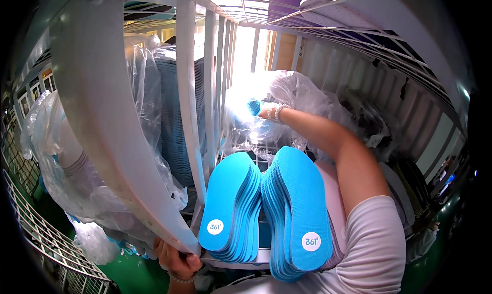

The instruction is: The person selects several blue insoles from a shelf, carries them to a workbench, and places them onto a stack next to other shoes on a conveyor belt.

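Deep inside the white rack, my right hand (pixel 264 111) reaches to a small bundle of blue insoles (pixel 253 107) and appears closed on it; glare washes out the fingertips. Clear plastic bags (pixel 292 89) surround that hand. At the lower left, my left hand (pixel 177 260) is wrapped round the bottom end of a wide white rack post (pixel 97 89). Between my arms lie two stacks of bright blue insoles, a left stack (pixel 225 196) and a right stack (pixel 302 207), each with a round white label at the heel. My right forearm passes above a pinkish insole stack (pixel 333 191).
Upright white bars (pixel 190 89) separate my arms from a tall stack of grey-blue insoles (pixel 174 119) in plastic. More bagged insoles (pixel 72 150) stand farther left, near a wire basket (pixel 56 248). A wire shelf (pixel 359 30) hangs overhead. Dark bundles (pixel 410 184) sit at the right.
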`<state>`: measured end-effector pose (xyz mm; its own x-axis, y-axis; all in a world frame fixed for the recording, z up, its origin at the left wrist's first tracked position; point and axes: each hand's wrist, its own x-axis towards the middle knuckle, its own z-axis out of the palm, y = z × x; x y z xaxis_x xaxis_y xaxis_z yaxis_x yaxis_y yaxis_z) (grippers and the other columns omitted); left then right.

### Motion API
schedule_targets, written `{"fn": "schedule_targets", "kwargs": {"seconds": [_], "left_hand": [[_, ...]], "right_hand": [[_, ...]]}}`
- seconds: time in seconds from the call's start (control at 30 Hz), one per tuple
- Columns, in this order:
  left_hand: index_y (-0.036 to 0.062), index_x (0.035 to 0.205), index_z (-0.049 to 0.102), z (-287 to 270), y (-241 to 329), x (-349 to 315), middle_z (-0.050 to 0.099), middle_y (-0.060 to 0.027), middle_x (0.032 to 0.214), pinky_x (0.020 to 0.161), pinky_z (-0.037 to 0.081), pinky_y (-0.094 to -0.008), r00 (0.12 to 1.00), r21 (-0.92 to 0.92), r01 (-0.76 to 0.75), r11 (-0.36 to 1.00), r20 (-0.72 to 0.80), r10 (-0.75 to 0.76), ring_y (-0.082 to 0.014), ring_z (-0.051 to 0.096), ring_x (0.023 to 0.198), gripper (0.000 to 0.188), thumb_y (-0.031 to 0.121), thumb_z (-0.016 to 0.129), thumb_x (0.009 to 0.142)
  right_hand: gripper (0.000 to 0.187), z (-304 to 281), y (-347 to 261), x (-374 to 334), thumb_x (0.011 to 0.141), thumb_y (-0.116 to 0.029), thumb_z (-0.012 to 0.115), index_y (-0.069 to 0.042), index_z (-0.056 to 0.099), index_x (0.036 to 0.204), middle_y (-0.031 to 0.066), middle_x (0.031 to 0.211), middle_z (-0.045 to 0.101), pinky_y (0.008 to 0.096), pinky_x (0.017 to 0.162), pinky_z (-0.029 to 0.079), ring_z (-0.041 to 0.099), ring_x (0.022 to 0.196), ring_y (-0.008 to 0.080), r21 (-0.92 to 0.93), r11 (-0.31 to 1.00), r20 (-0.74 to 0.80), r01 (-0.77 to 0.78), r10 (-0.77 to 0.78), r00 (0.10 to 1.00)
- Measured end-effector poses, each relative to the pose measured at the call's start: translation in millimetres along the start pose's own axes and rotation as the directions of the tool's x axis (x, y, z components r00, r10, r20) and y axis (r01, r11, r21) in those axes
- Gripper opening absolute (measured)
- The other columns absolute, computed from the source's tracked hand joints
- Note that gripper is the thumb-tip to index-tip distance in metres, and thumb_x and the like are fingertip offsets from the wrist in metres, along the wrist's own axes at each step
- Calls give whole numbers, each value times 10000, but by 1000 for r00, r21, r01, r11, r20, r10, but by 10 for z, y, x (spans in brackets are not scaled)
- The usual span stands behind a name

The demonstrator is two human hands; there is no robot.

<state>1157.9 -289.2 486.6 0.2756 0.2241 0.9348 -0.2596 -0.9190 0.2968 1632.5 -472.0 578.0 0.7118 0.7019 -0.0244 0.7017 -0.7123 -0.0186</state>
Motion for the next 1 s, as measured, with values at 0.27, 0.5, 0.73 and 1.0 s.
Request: {"fn": "schedule_targets", "kwargs": {"seconds": [0.27, 0.5, 0.73, 1.0], "left_hand": [[-13, 893, 558, 31, 66, 42, 615, -91, 707, 659, 434, -397, 998, -56, 26, 998, 53, -23, -279, 589, 677, 474, 395, 328, 817], [-26, 878, 532, 28, 12, 38, 579, -124, 687, 592, 432, -376, 1000, -33, -25, 999, 14, 25, -278, 569, 607, 474, 405, 346, 815], [-35, 849, 519, -1, 13, 75, 547, -148, 665, 540, 418, -356, 996, -58, -84, 995, 23, 86, -278, 549, 561, 460, 397, 367, 803], [-81, 1005, 494, 24, -10, 59, 565, -172, 758, 564, 420, -381, 996, -55, -90, 994, -2, 90, -315, 555, 605, 521, 384, 349, 820]], "right_hand": [[366, 496, 892, 456, 781, -352, 516, -59, 569, 994, 116, 974, 593, 369, 782, 419, 552, 902, 243, 195, 975, -48, -104, 115, 992], [240, -401, -503, -227, 789, -195, 518, -65, 602, 973, 86, 987, 595, 369, 819, 430, 548, 970, 205, -579, 815, 303, 10, 205, 931], [318, -367, -280, -260, 681, -250, 647, -43, 621, 921, 83, 896, 613, 333, 637, 491, 593, 773, 187, -55, 963, 154, -264, 269, 951], [266, -943, -689, -634, 688, -40, 586, 22, 579, 947, 156, 914, 607, 334, 702, 497, 595, 852, 233, 66, 869, -167, -491, 495, 853]]}}
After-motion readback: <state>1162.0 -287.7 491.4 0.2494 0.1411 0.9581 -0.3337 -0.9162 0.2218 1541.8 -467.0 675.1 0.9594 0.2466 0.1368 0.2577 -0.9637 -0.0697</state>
